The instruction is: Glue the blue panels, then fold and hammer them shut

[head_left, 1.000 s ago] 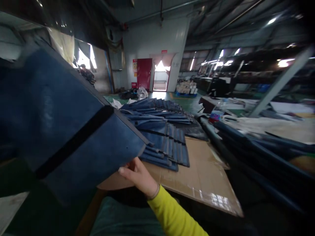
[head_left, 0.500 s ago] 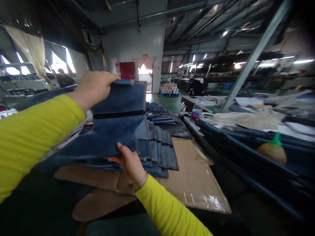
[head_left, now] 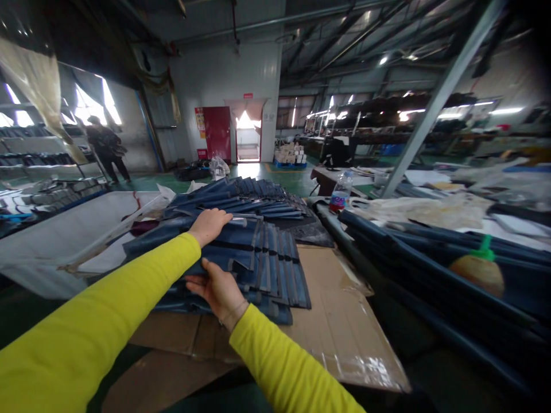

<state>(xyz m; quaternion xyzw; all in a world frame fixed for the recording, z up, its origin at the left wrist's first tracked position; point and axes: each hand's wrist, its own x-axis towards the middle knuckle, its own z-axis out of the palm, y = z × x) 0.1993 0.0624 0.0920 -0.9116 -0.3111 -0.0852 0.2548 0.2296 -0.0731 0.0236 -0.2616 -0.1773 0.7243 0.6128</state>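
Observation:
A blue fabric panel [head_left: 239,234] with grey-bound edges and a black band across it lies low over a fanned stack of similar panels [head_left: 282,275]. My left hand [head_left: 209,226] is closed on the panel's far edge. At its near edge is my right hand [head_left: 224,292], the thumb above and the fingers below, with the edge pinched between them. The fingertips of my left hand are partly hidden. Under the stack lies a flattened cardboard sheet [head_left: 340,321].
Behind the stack lies another pile of blue panels [head_left: 262,192]. A white bin [head_left: 38,252] stands at left. On the right are a bottle [head_left: 341,192], folded dark-blue material [head_left: 413,258] and a round brown item with a green top [head_left: 480,269]. A person [head_left: 105,149] stands at far left.
The blue panel, held up before, has come down onto the stack. My left hand has moved down and to the right with its far edge; my right hand stays near the front edge.

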